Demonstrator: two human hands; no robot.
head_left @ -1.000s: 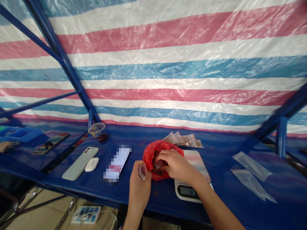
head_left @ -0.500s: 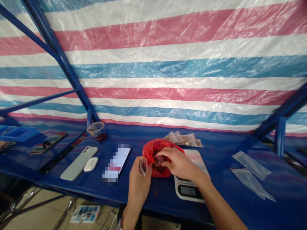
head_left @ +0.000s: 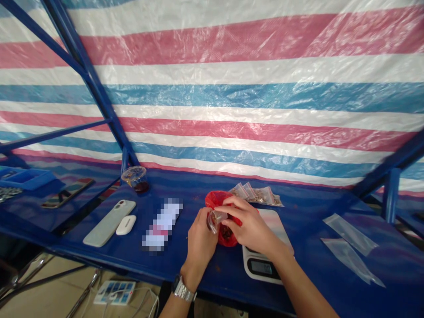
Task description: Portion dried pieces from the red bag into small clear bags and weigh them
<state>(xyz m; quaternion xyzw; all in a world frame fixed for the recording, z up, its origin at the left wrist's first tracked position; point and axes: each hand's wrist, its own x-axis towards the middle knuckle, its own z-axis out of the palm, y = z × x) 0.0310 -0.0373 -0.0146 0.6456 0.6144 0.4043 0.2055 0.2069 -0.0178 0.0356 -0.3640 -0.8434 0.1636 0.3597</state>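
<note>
My left hand grips a small clear plastic bag just above a red plastic bag. My right hand reaches across from the right, its fingertips pinching the small bag's upper edge. Dark brown pieces show inside the red bag, partly hidden by my hands. That bag rests against a digital kitchen scale, whose white platform lies beneath my right hand. A metal wristwatch sits on my left wrist.
Several small filled bags lie behind the red bag, with flat clear bags to the right. Left of my hands lie a pale-cased phone, a white earbud case, a blurred phone and a cup holding dark liquid.
My left hand has risen and moved right, bringing the small clear bag over the red bag to meet my right fingers. The red bag has shifted slightly right, and my watch has come into view.
</note>
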